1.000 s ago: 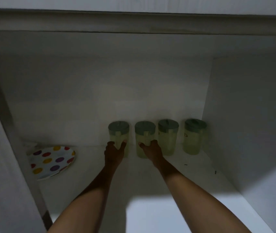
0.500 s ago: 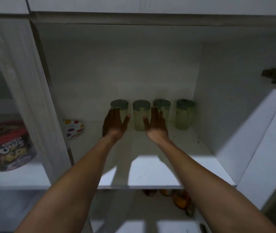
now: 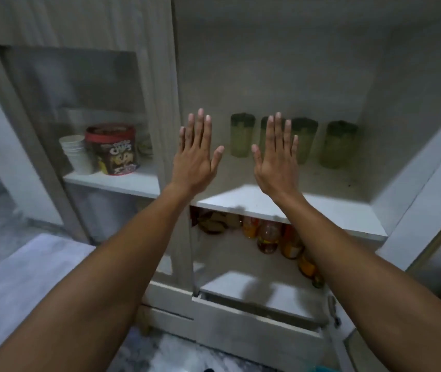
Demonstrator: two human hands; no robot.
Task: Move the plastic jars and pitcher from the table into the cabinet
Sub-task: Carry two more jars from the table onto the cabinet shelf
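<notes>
Jars: four pale-green translucent plastic jars with dark green lids (image 3: 242, 135) stand in a row at the back of the white cabinet shelf (image 3: 289, 208).
Change, head view: a second ago we gripped two jars; now our left hand (image 3: 196, 157) and right hand (image 3: 277, 159) are spread flat, empty, drawn well clear.
Meaning: we judge these jars placed; no pitcher is in view.
Writing: the red-lidded round tub (image 3: 114, 149) reads roughly "CHIPS"; the rest is blurred.

Dim cabinet interior (image 3: 267, 63), soft motion blur, arm shadows on shelf (image 3: 321, 210)
</notes>
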